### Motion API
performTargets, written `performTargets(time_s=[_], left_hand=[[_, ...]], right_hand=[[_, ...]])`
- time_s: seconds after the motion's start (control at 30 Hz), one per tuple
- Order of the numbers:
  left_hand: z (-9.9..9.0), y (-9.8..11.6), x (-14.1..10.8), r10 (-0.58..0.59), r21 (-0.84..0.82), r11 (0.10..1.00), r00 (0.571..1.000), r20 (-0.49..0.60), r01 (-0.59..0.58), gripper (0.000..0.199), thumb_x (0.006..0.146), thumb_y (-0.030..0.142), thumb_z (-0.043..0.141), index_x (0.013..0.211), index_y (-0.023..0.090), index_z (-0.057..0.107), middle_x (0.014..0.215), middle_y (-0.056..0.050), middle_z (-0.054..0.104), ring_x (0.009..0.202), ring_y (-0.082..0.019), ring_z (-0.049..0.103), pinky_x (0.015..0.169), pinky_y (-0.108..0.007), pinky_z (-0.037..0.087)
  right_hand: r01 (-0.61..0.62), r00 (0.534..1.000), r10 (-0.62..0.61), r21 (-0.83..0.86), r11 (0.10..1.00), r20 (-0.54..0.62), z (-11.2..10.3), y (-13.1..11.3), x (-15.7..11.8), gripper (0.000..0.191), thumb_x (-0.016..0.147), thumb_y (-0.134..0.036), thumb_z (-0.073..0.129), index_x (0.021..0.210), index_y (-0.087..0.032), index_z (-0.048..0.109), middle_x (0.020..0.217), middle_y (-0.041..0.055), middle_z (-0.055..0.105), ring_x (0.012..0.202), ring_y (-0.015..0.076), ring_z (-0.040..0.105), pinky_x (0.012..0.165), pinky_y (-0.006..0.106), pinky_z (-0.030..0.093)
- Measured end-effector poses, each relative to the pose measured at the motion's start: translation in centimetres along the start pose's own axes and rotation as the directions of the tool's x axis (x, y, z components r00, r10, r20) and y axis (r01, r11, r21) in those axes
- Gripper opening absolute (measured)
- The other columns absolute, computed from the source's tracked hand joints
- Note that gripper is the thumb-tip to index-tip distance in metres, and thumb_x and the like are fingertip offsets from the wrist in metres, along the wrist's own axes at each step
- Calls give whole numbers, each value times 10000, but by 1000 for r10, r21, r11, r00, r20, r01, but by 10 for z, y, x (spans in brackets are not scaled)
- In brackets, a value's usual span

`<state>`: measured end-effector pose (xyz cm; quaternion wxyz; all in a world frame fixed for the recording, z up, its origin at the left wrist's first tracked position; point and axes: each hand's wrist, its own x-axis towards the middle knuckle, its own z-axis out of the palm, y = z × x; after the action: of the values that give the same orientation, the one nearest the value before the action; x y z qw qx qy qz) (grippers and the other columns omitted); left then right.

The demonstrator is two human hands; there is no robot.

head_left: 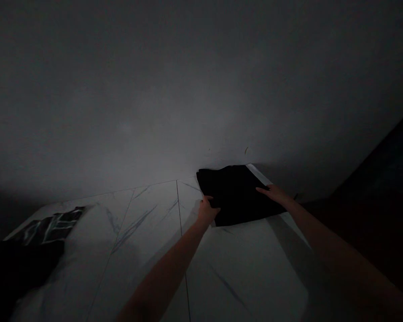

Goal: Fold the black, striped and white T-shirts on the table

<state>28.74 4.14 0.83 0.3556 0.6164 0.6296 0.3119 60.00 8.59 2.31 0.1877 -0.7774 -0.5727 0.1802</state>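
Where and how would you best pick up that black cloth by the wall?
Probably by its left and right edges, a hand on each, coming from the near side: the black cloth lies flat and wide on the marble-patterned surface, with its far edge close to the wall. The left hand and right hand are at those sides.

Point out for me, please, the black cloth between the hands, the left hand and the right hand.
Black cloth [237, 195]: head view, middle of its upper face.
Left hand [207, 212]: head view, back of the hand.
Right hand [276, 194]: head view, back of the hand.
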Motion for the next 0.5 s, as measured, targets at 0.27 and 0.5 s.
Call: performTargets(time_s=[0.27,0.5], left_hand=[[-7,1,-3,-25,119,993,1000,-6,25,605,708,250,789,1241,162,516,1291,-172,558,1112,-250,636,949,-328,491],[-40,29,74,-93,274,954,988,-122,124,425,873,331,616,1232,108,578,1294,-207,617,1238,-281,590,1005,-348,454]], right_hand=[[96,994,-102,-159,983,-29,-2,15,3,280,853,-413,675,851,-137,722,885,156,729,842,283,704,740,343,500],[106,983,-119,-95,990,-138,7,-9,33,247,857,-368,665,838,-132,737,858,172,740,873,292,714,772,358,511]])
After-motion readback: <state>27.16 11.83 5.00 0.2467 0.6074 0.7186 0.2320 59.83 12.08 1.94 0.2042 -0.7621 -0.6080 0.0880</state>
